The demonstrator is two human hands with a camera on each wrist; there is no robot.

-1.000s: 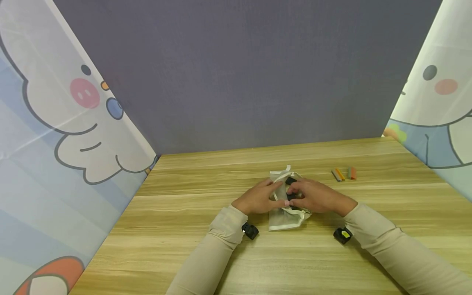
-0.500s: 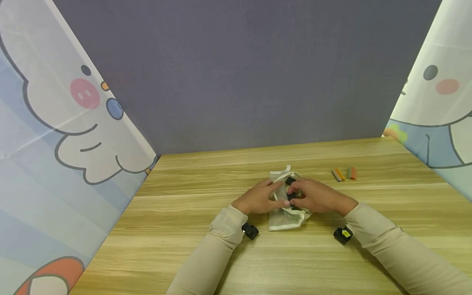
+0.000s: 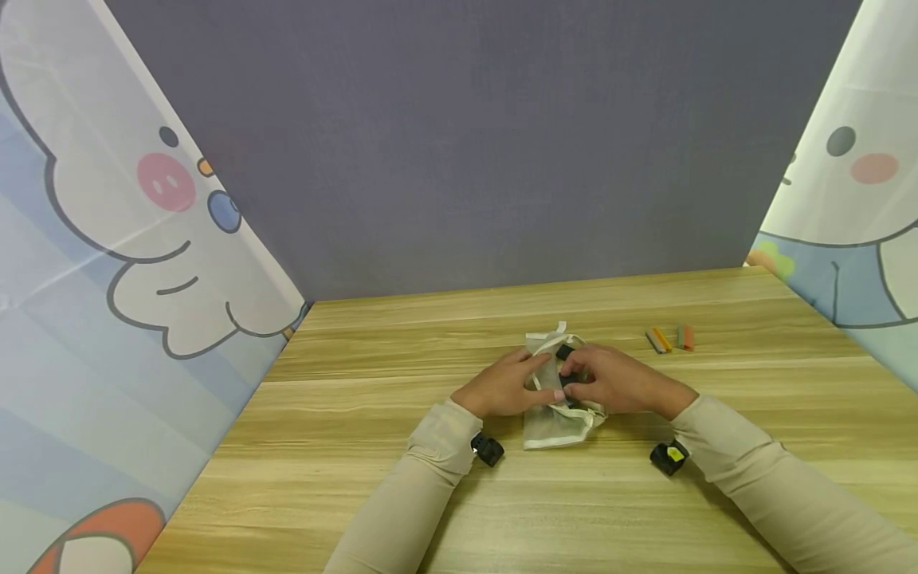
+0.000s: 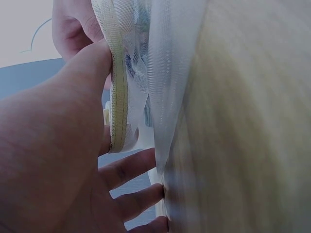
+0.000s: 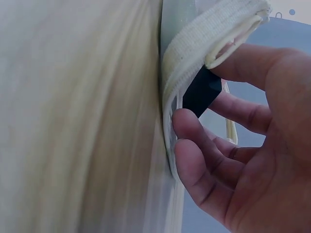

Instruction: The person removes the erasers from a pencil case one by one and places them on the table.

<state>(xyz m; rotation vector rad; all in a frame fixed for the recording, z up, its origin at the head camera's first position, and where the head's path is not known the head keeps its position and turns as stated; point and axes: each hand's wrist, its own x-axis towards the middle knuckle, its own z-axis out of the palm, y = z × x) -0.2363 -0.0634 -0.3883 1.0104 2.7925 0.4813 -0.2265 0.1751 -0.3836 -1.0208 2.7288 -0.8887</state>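
A pale mesh zip bag (image 3: pixel 555 430) with white edging lies on the table, its opening between the two hands. My left hand (image 3: pixel 502 387) holds the bag's left side. In the left wrist view its thumb lies on the zipper band (image 4: pixel 119 97), while the other fingers spread along the mesh. My right hand (image 3: pixel 620 381) reaches into the opening from the right. In the right wrist view its thumb and index finger pinch a black block (image 5: pixel 201 92), with the thumb tip hidden behind the zipper band. Another black piece (image 3: pixel 565 351) shows farther back in the bag.
Two small striped bars lie to the right behind the right hand: a grey and orange-yellow one (image 3: pixel 658 340) and a green and red-orange one (image 3: pixel 685 337). A dark grey panel (image 3: pixel 466 159) stands along the back of the wooden table (image 3: pixel 358 446), with printed cloths on both sides.
Both hands stay at the bag almost unmoved. The right fingers have shifted very slightly over the black block.
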